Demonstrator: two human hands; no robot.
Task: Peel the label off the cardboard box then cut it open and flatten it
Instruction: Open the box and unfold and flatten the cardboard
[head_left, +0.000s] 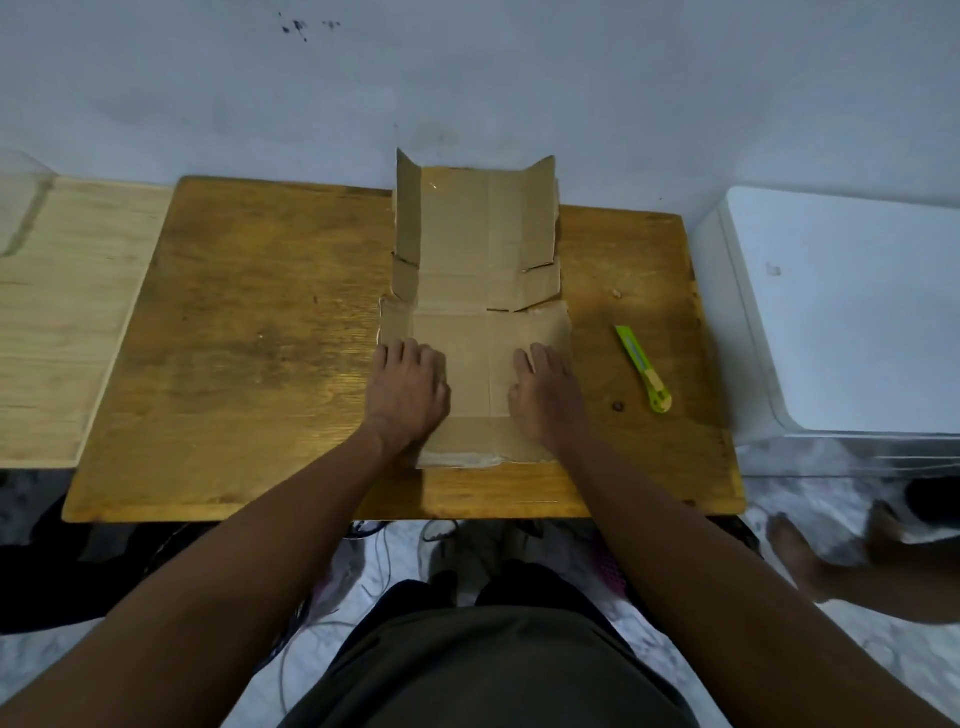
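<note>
Both hands flat, no grip as such: left hand and right hand press palms-down on the near panel of the box, fingers fairly straight, holding nothing. Box is cut open and spread on the bench, centre-right, long axis running near to far. Far side flaps stand up, so not fully flat. Cardboard looks light and stiff, likely springs back at creases; I'd press along the fold lines, or take it by the edges. Cutter lies right of the box, apart. Can't see a label.
</note>
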